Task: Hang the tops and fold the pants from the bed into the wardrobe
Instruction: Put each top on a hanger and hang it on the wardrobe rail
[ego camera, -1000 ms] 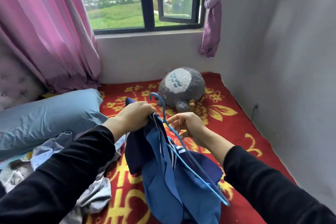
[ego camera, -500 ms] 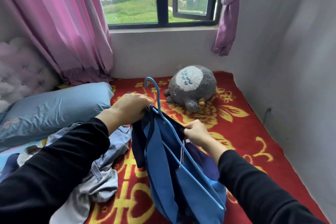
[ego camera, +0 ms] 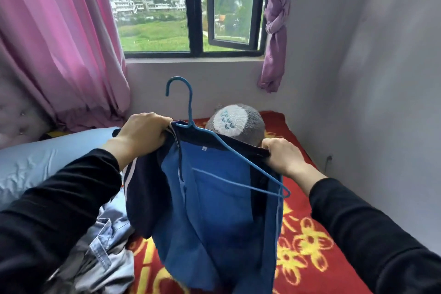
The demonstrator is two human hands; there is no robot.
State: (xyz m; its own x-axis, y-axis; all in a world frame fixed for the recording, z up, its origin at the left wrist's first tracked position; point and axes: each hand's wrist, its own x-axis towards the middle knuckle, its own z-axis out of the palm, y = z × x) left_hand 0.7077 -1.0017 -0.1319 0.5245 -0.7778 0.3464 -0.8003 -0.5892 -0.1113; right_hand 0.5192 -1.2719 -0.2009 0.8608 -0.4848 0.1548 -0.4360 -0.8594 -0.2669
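Left hand (ego camera: 143, 131) and right hand (ego camera: 284, 155) each grip the top (ego camera: 214, 198) by its shoulders above the bed (ego camera: 310, 234) — the right arm of the hanger (ego camera: 190, 107) seems uncovered, so draw that shoulder over it evenly.

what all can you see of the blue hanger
The blue hanger is a thin one-piece frame that looks like plastic-coated wire. It has an open hook, a straight neck, two sloping arms and a bottom bar. It is held above the bed with the hook up and curling left, and it is partly threaded into the blue top. Its left end sits at the fingers of the left hand, which holds the collar. The right hand holds the other shoulder, below which the hanger's right corner pokes out bare.
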